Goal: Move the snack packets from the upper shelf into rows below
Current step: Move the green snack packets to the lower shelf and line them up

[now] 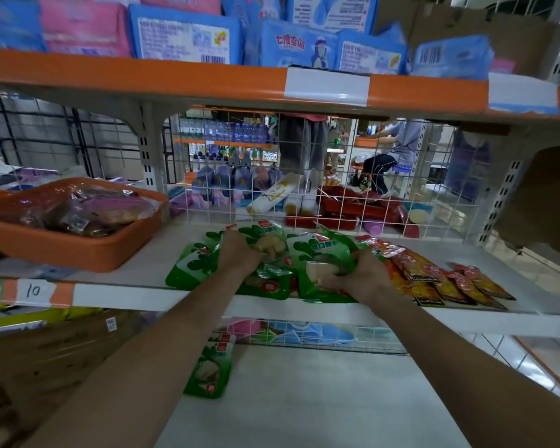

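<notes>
While green snack packets [193, 265] heap mid-board on the upper shelf [162, 252], bare board runs toward 9 o'clock to an orange basket [78, 250]; red packets [434, 276] crowd 3 o'clock. Below, the lower shelf [304, 399] carries one green packet [209, 370] at 7 o'clock. Apart, the left hand [236, 253] and right hand [359, 276] each grip heap packets, fingertips hidden. An edge tag [33, 290] reads "10".

I am reaching both hands into the pile of green snack packets [196, 263] lying on the white shelf [136, 295]: my left hand [236, 253] is curling over packets toward the back of the pile, while my right hand [358, 276] is gripping one near the front edge. Red packets [434, 276] are lying just beside my right hand, an orange basket [78, 253] is sitting well to the left, and a single green packet [210, 371] is lying on the lower shelf [304, 399].
</notes>
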